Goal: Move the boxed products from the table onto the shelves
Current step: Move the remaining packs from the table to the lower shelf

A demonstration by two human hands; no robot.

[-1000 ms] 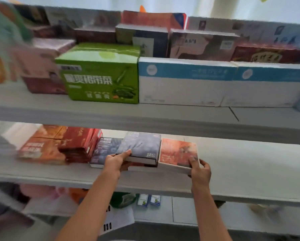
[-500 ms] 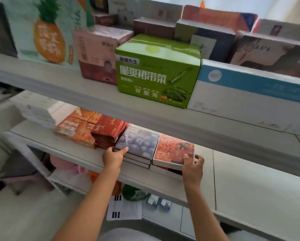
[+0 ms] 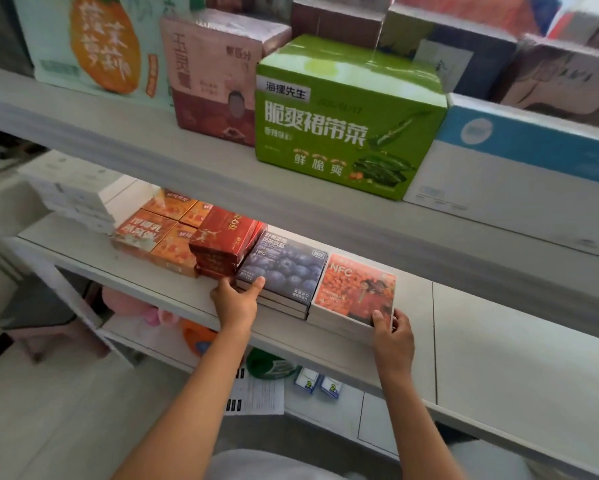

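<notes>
Change since the earlier frames: the orange box (image 3: 355,289) and the blueberry box (image 3: 282,266) are now sitting squarer and further back on the middle shelf (image 3: 499,341), side by side and touching; both hands are remaining on them. Judged meaning: placement is finishing, release is likely next.

Orange box: lying flat on top of a white stack, just ahead of the right hand (image 3: 393,336), which is pinching its near right corner, thumb on the top face, fingers curled round the side.

Blueberry box: lying flat on its own stack, just ahead of the left hand (image 3: 235,301), whose thumb is lying on the near left corner while the fingers are curling round the stack's edge.

Beyond the left hand: red boxes (image 3: 223,244) are touching the blueberry stack.

Above both hands: a green carton (image 3: 346,116) is standing on the upper shelf.
</notes>
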